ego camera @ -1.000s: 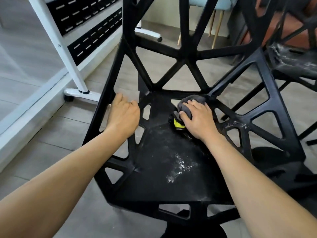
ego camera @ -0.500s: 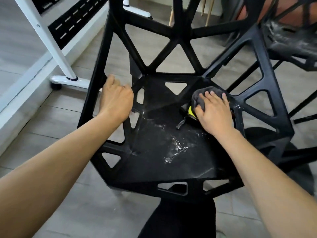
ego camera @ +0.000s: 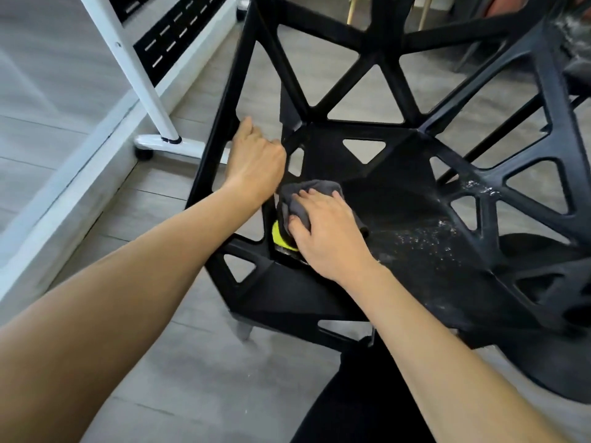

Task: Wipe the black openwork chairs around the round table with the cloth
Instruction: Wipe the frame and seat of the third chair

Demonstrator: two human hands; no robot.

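Note:
A black openwork chair [ego camera: 396, 282] fills the middle of the view, its seat speckled with white dust on the right side. My right hand [ego camera: 329, 235] presses a grey cloth with a yellow patch [ego camera: 300, 199] onto the left part of the seat, thumb and fingers curled over the bunched fabric. My left hand [ego camera: 256, 161] grips the chair's left side frame, fingers wrapped round the bar.
A white rolling stand leg [ego camera: 160, 135] with a caster stands on the grey plank floor to the left, beside a white platform edge [ego camera: 64, 199]. A second black chair [ego camera: 572, 59] shows at the upper right. My dark-clothed leg [ego camera: 361, 394] is below the seat.
My right hand has swept the cloth from the right rear of the seat across to its left side. The left hand keeps its hold on the side frame. The view shifted right.

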